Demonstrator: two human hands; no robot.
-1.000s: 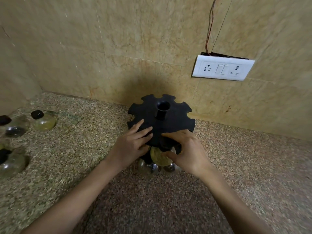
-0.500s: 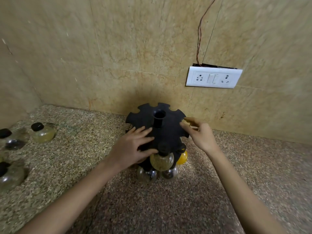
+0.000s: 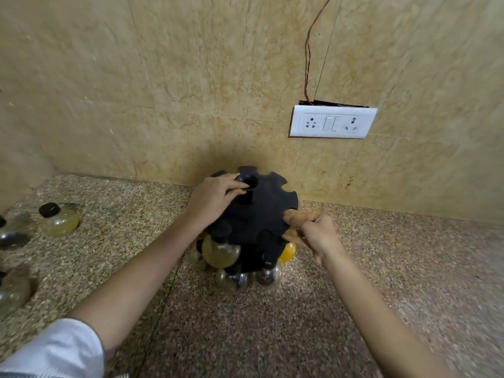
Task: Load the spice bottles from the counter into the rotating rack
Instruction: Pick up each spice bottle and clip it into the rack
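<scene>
A white switch plate (image 3: pixel 332 122) was fixed to the far wall (image 3: pixel 191 77) of mottled beige tiles, above and right of the rack. A thin red wire (image 3: pixel 308 50) climbed from its top edge. The speckled granite counter (image 3: pixel 272 323) ran from that wall to the near edge. Three loose bottles sat on it at the far left. These were a pale yellow bottle (image 3: pixel 58 219) with a black cap, a dark bottle (image 3: pixel 13 233) left of it, and a third bottle (image 3: pixel 12 289) nearer, blurred and cut by the frame. A light grey sleeve (image 3: pixel 54 347) showed at the near left corner.

The rack (image 3: pixel 261 211) stood mid-counter, close to the wall. It was matt black, with a round top disc notched all round its rim and a hollow central post (image 3: pixel 246 186). The left forearm crossed its near left side and hid part of the disc. The left hand (image 3: pixel 211 199) had fingers and thumb curled round the post. The right hand (image 3: pixel 313 233) had its fingertips at the disc's right rim, but blur made it impossible to tell whether they pinched or only touched it.

Round-bellied glass bottles hung in the notches. An olive bottle (image 3: pixel 221 251) was at near left and an orange bottle (image 3: pixel 287 252) at near right. On the tier below were a lower left bottle (image 3: pixel 231 281) and a lower right bottle (image 3: pixel 268 275).
</scene>
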